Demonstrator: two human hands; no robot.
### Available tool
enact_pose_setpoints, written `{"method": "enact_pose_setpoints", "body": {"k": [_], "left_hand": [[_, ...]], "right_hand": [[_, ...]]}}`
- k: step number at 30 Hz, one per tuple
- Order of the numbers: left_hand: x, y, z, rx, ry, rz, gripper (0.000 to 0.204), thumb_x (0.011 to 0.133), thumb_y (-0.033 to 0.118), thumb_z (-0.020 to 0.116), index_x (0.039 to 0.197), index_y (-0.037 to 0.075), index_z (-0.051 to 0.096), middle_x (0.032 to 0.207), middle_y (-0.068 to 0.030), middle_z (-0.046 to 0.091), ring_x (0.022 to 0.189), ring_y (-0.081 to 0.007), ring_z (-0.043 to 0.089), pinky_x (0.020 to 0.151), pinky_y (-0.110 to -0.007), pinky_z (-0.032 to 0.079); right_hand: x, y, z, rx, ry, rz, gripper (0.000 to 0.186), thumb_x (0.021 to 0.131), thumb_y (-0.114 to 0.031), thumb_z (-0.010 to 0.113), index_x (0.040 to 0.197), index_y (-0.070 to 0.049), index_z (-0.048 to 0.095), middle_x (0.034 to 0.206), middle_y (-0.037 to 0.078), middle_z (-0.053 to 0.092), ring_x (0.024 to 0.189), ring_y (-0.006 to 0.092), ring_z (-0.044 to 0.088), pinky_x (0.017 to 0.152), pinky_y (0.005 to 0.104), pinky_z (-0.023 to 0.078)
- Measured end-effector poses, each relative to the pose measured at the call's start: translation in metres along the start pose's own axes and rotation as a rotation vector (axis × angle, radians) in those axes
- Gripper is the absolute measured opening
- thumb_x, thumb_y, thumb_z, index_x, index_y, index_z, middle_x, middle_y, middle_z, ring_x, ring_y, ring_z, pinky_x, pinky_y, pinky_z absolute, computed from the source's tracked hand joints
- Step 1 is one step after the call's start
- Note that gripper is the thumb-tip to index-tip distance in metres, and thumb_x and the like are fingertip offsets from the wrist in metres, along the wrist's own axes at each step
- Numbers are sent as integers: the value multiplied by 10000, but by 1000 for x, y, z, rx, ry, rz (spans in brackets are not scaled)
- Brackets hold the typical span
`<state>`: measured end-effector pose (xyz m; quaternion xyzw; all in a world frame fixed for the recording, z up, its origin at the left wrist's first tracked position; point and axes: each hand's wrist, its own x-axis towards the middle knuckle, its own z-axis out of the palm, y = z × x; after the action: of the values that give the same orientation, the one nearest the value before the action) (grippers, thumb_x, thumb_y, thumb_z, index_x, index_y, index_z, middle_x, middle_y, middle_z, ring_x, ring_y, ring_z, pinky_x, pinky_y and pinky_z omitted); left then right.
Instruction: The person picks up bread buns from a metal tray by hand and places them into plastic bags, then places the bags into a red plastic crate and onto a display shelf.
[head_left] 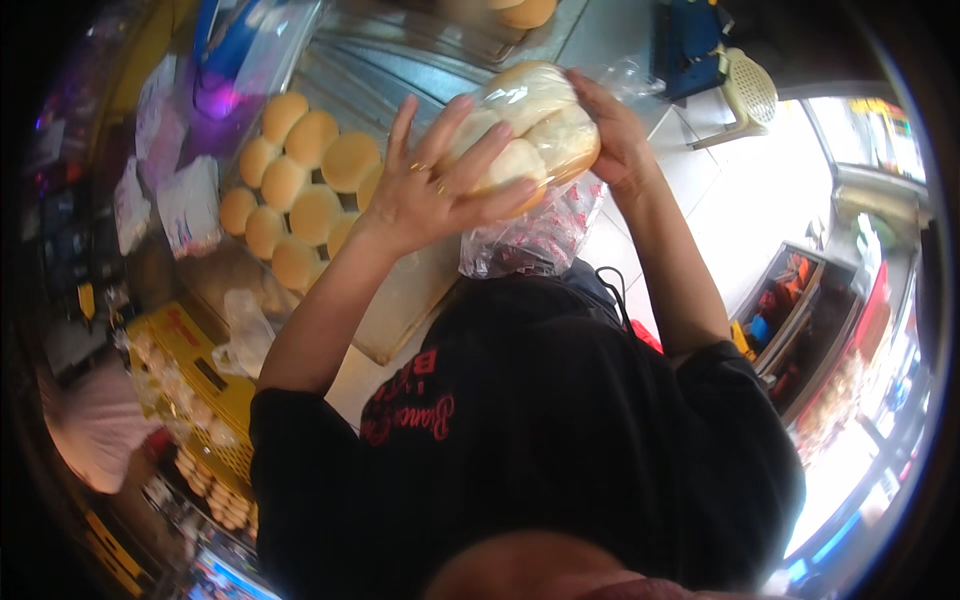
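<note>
A clear bag of white bread buns (540,130) is held up between both hands at the top centre. My left hand (440,185), with rings on it, has its fingers spread against the bag's left side, some lifted off it. My right hand (615,140) grips the bag's right end. Just beneath is a crumpled plastic bag with red print (520,235). Many round golden buns (310,215) sit in rows on a metal tray (405,320) to the left, partly hidden by my left hand.
At left are stacked packaging bags (188,205), a blue object (215,45) and a yellow crate (180,350) with eggs. More buns (525,12) lie at top. A plastic stool (745,90) stands upper right on tiles; a compartmented box (785,310) is at right.
</note>
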<state>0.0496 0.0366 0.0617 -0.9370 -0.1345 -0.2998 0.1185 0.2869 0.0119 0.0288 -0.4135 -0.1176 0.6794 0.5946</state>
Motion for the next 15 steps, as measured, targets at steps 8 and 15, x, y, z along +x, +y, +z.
{"method": "enact_pose_setpoints", "body": {"k": [8, 15], "left_hand": [[3, 34, -34, -1604, 43, -1298, 695, 705, 302, 797, 1288, 140, 456, 1232, -159, 512, 1063, -367, 559, 860, -397, 509], [14, 41, -68, -344, 243, -133, 752, 714, 317, 807, 1298, 19, 439, 1249, -168, 525, 1076, -300, 584, 811, -359, 521]], "right_hand": [[-37, -45, 36, -17, -224, -158, 468, 998, -325, 441, 1302, 28, 477, 1257, 158, 571, 1092, 225, 599, 928, 339, 502], [-94, -9, 52, -66, -48, -3, 398, 981, -253, 508, 1231, 57, 527, 1148, 169, 610, 932, 211, 644, 797, 322, 555]]}}
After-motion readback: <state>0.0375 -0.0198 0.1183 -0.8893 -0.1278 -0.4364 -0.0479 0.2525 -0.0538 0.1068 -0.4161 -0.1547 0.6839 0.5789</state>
